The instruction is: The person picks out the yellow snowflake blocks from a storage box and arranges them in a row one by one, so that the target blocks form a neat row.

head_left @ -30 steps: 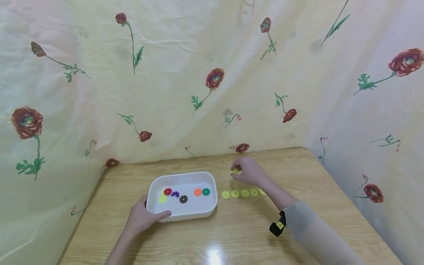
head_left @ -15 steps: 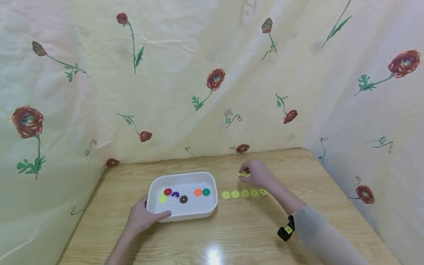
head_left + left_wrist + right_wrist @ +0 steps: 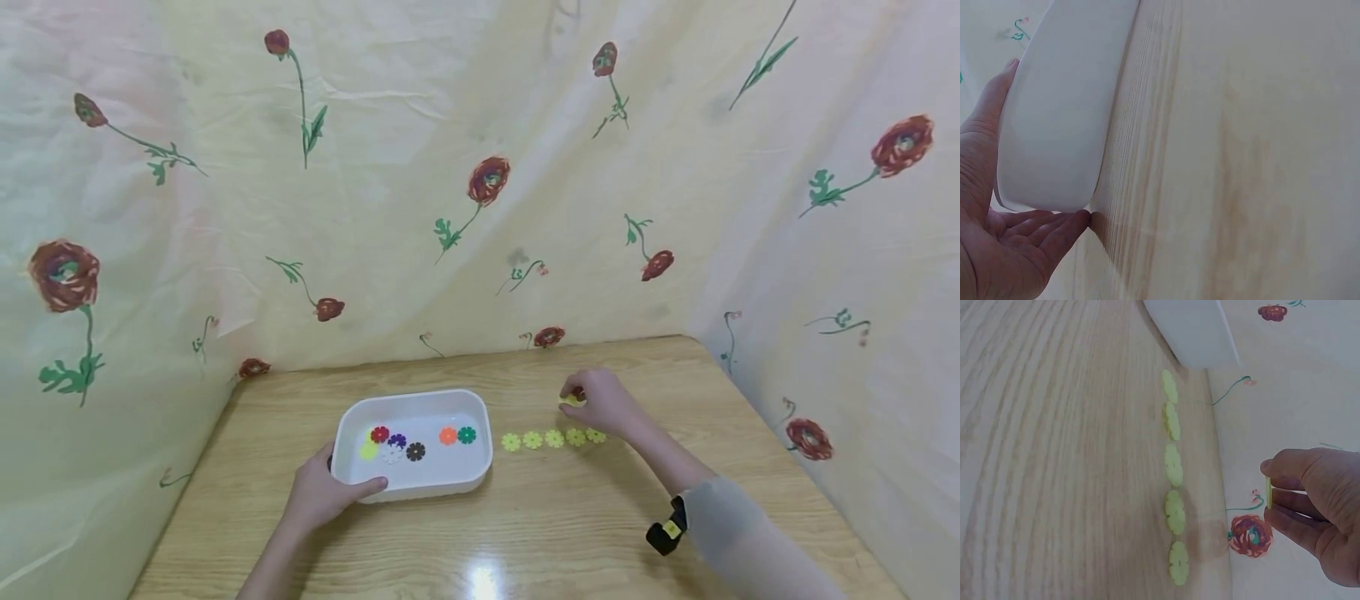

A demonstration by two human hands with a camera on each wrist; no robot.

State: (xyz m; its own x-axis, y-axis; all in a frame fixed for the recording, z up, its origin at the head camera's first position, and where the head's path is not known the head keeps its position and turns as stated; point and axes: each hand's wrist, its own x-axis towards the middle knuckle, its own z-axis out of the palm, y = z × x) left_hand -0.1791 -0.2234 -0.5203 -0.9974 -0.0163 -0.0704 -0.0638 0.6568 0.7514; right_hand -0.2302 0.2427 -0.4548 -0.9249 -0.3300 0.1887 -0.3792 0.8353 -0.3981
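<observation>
My left hand point(image 3: 322, 490) holds the left front corner of a white plastic tray point(image 3: 412, 482), thumb along the front rim and fingers against the left side. In the left wrist view, fingertips point(image 3: 1075, 222) touch the tray's outer wall. Inside lie flower-shaped plastic discs: a red disc point(image 3: 380, 434), an orange disc point(image 3: 447, 436), a green disc point(image 3: 467, 435), a brown disc point(image 3: 416, 451) and others. My right hand point(image 3: 603, 404) pinches a yellow flower-shaped disc point(image 3: 1269, 492) above the table, behind a row of several yellow discs point(image 3: 554, 438).
The wooden table point(image 3: 480, 542) carries the tray and the row, which runs rightward from the tray's right side. A flower-printed cloth point(image 3: 405, 208) hangs behind the table and along both sides. A black strap device point(image 3: 666, 529) sits on the right wrist.
My right hand has moved right and slightly nearer with the yellow disc, uncovering the row's right end. The left hand and tray have stayed put.
</observation>
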